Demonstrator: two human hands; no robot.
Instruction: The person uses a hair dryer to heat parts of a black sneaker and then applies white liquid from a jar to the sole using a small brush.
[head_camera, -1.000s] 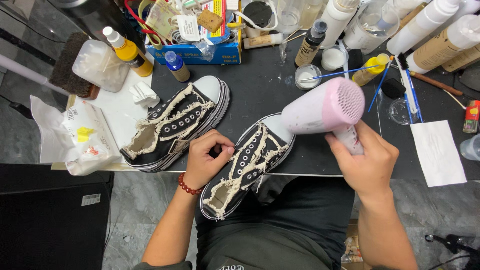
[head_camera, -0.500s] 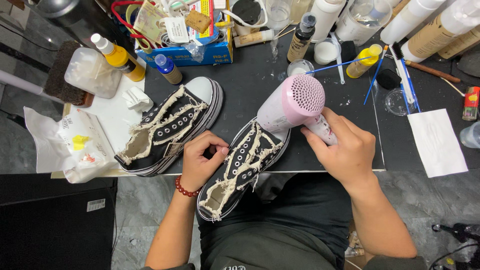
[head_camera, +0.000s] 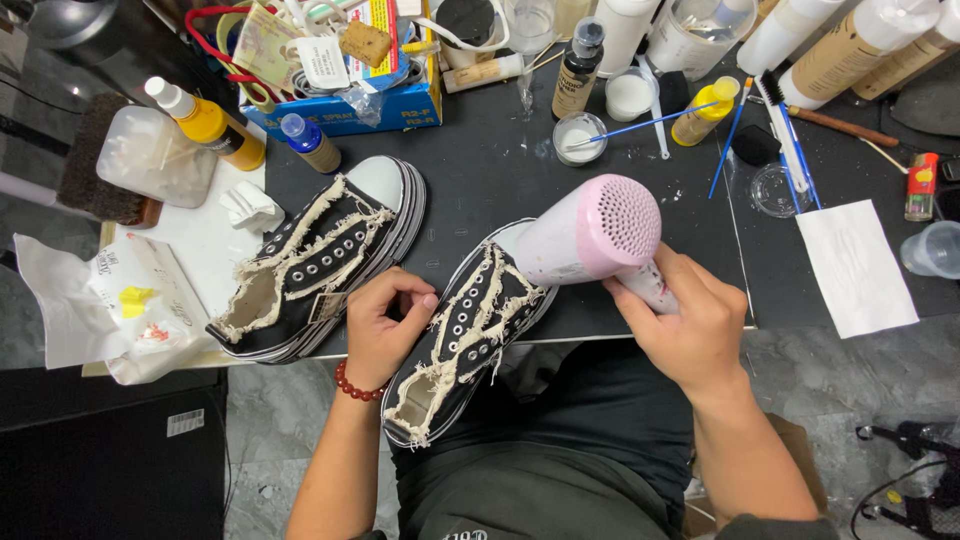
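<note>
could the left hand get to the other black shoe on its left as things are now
Probably yes. The left hand rests against the near shoe, and the second black shoe lies right beside it on the table, with nothing between them. It would have to let go of the near shoe first.

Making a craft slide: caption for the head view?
Right hand aims pink hairdryer at frayed black sneaker held by left hand.

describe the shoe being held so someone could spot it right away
On the black work mat, two black frayed-edge sneakers lie side by side. The one meant is the right-hand sneaker, hanging off the mat's front edge over the person's lap. Unlike the other sneaker, it has the left hand on it and the pink hair dryer at its toe.
</note>
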